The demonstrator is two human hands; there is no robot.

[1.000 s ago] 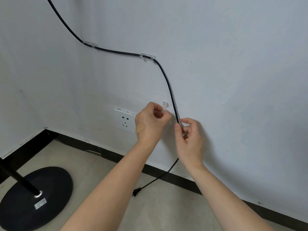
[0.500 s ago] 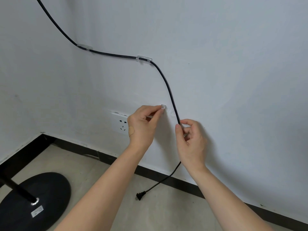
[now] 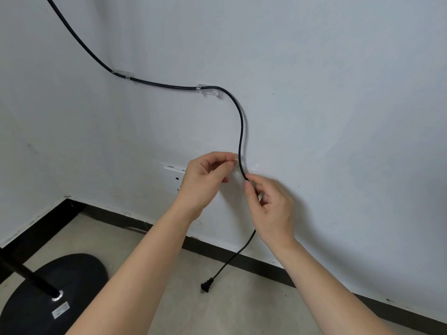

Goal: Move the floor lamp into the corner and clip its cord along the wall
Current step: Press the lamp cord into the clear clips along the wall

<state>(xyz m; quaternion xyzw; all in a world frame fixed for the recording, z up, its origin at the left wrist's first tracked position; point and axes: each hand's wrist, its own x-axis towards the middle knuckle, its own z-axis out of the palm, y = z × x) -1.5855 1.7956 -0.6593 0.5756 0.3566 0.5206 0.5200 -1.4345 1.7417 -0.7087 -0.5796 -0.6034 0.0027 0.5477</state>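
The black lamp cord (image 3: 241, 126) runs down the white wall through two clear clips (image 3: 123, 74) (image 3: 208, 90), then hangs toward my hands. My left hand (image 3: 205, 182) pinches a small clear clip (image 3: 236, 157) against the wall beside the cord. My right hand (image 3: 271, 206) grips the cord just below that clip. Below my right hand the cord drops to its black plug (image 3: 207, 285), which lies on the floor. The floor lamp's round black base (image 3: 48, 291) and pole (image 3: 26, 274) stand in the corner at the bottom left.
A white wall socket (image 3: 173, 176) sits just left of my left hand, partly hidden by it. A black skirting board (image 3: 242, 258) runs along the foot of both walls. The floor (image 3: 242, 310) is beige tile.
My left hand has carried the clear clip right, up to the cord. The cord above my right hand now hangs straighter and closer to the clip. The view has shifted slightly.
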